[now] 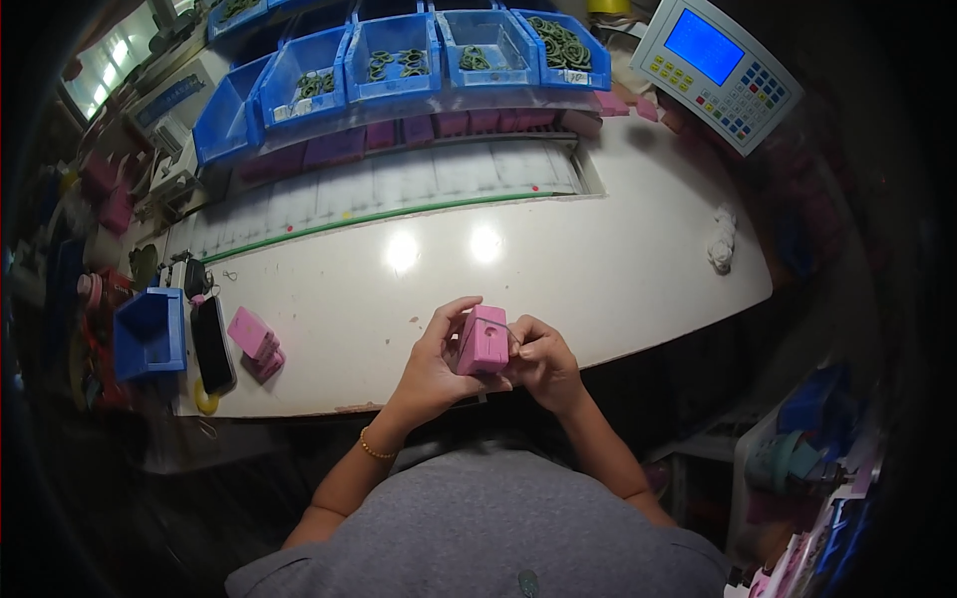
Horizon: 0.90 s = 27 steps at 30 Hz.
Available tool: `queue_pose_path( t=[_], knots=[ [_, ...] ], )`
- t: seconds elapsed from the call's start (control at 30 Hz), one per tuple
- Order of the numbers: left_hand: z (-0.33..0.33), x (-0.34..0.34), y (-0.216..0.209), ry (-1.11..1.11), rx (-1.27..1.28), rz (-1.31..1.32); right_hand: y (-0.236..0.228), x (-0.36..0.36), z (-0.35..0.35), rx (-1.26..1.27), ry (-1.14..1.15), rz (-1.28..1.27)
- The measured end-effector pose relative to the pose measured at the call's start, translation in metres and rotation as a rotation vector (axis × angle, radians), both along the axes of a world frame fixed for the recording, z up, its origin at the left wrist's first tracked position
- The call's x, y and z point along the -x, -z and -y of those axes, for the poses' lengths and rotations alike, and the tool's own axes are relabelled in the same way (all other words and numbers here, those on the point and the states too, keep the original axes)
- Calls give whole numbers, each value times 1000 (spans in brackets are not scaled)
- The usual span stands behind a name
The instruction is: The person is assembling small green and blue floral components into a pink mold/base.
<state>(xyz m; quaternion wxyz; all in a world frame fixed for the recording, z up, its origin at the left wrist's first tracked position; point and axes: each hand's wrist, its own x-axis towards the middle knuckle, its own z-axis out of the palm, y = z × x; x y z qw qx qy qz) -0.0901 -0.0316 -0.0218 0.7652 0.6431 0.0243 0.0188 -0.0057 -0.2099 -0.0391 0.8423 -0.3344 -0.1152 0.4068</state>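
Note:
A pink rubber mould block (486,351) with a small round hole in its face is held up over the table's front edge. My left hand (431,364) is closed around its left side, the thumb below and the fingers behind and on top. A thin dark rubber band (492,321) runs across the upper part of the block. At the block's right side, the fingers of my right hand (550,367) are pinched together on what looks like the band's end; the fingertips partly hide it.
Blue bins (393,60) with green rubber bands line the back, above a row of pink blocks (334,148). A keypad device with a blue screen (716,75) stands back right, a white cloth bundle (721,239) at right. Leftward lie pink blocks (255,339), a phone (211,344) and a blue bin (150,336).

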Motion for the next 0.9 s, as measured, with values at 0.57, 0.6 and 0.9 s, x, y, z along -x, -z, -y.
queue_pose_path(
  t=[0.57, 0.6, 0.9],
  knots=[
    [-4, -2, 16, -112, 413, -102, -2, 0, -1, 315, -76, 490],
    [-3, -2, 17, -140, 559, -79, -2, -1, -1, 332, -83, 504],
    [-24, -11, 36, -460, -318, 3, -2, -53, 5, 1135, 596, 1736]
  ],
)
